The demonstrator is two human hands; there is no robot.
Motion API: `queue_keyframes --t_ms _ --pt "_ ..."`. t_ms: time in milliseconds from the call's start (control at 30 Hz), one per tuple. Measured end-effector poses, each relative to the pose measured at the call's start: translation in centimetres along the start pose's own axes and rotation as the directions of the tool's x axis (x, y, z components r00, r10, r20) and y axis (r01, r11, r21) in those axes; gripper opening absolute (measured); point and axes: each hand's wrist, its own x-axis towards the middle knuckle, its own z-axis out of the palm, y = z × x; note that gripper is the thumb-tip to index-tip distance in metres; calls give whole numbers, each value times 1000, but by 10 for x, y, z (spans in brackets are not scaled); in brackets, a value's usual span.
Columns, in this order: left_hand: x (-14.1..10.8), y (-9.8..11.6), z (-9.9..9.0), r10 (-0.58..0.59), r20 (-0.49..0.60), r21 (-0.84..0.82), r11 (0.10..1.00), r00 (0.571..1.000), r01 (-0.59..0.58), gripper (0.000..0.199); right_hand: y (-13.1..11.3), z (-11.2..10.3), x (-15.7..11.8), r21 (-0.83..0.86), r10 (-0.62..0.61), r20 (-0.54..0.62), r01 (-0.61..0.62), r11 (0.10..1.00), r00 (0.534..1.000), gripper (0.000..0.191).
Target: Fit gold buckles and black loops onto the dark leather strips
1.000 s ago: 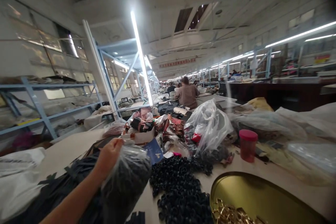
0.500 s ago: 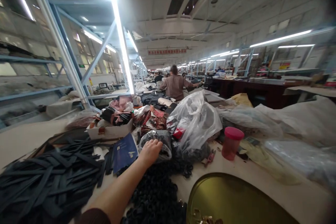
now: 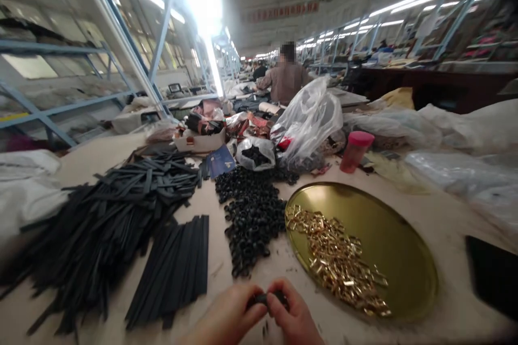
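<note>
Head view: a small dark piece (image 3: 262,298) lies between the two hands at the near edge of view, held above the table (image 3: 218,250). Its visible length runs crosswise, from the left hand (image 3: 238,306) to the right hand (image 3: 292,310); its ends are hidden by the fingers, so its full shape cannot be told. Neither hand is clearly nearer, since each has one side of it.

Both grips are drawn in close. The left hand's thumb and fingers pinch the piece from its left, the right hand's from its right, with the fingertips almost meeting at the middle. Little gap shows in either grip.

Straight ahead of the grip is a heap of black loops (image 3: 253,215), apart from the fingers. To the grip's left lies a stack of strips (image 3: 174,275), their long axes pointing mostly away from the person, with a looser pile (image 3: 101,221) farther left. To the right of the grip, nearer the right hand, is a gold tray (image 3: 404,264) bearing metal buckles (image 3: 343,261); neither hand touches it.
</note>
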Motion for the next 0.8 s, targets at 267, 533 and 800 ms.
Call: queue_keyframes --t_ms 267,533,800 --pt "-39 -13 42 -17 114 -728 678 993 95 26 -7 -9 -29 52 210 144 -219 974 967 27" --pt "-50 -19 49 -67 -75 -668 744 995 -1 16 -8 -1 -31 -212 120 100 -96 973 988 21" --pt "-40 -24 64 -103 -59 -747 664 993 25 16 -4 7 -35 -314 141 -8 -136 940 990 21"
